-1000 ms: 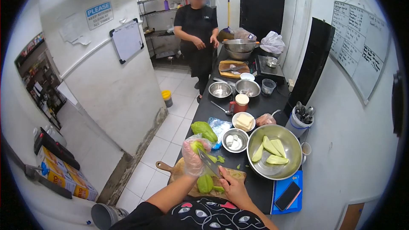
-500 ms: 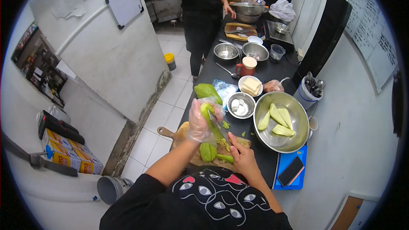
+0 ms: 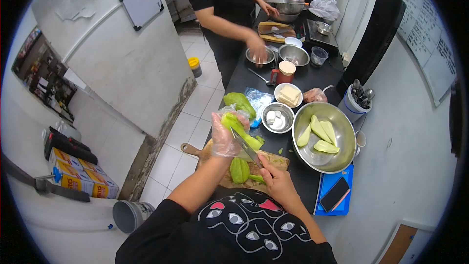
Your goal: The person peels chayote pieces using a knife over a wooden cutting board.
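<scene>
My left hand [image 3: 225, 136], in a clear plastic glove, is closed round a piece of green chayote [image 3: 235, 126] above the cutting board. A knife [image 3: 245, 145] is gripped in my bare right hand [image 3: 276, 174], its blade against the chayote. Below them, another chayote piece [image 3: 239, 170] and green peelings lie on the wooden cutting board [image 3: 207, 154]. A whole chayote [image 3: 240, 103] rests just beyond my left hand. To the right, a large steel bowl [image 3: 346, 158] holds several pale peeled chayote pieces [image 3: 320, 128].
Beyond the board stand a small steel bowl [image 3: 286, 129] with white pieces, a plate of pale blocks [image 3: 289, 95] and a red mug [image 3: 283, 75]. A phone [image 3: 334, 194] lies on a blue folder at right. Across the table, a co-worker's hand [image 3: 259, 51] is over a steel bowl.
My left hand has tilted the chayote and shifted slightly left, and the knife has moved along it. The co-worker has leaned in and reached a hand over a steel bowl.
</scene>
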### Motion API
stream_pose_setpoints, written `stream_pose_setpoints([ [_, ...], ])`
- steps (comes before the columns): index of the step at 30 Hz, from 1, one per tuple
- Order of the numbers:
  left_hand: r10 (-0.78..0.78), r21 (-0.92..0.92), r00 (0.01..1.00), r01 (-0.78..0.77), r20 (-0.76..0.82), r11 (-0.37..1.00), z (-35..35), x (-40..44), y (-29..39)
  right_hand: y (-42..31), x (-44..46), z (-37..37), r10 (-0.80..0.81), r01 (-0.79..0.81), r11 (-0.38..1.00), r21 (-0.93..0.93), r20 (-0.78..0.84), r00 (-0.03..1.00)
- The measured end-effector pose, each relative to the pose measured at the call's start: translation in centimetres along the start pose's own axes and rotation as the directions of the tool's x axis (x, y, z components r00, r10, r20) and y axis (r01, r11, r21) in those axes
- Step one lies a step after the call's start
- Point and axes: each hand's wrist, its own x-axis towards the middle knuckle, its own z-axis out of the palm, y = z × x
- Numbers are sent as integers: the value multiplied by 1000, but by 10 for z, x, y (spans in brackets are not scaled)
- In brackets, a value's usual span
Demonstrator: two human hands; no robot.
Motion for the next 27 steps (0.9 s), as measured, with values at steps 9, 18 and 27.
stream_pose_setpoints([
  [9,71,-1,997,-71,6,997,4,-2,0,8,4,7,-162,139,973,-182,-122,979],
  [18,123,18,992,-123,19,992,10,-11,-5,17,9,13,-218,195,969,-150,-156,963],
  [27,345,422,898,-433,272,796,2,-10,-5,10,6,12,-119,111,992,-61,-147,982],
])
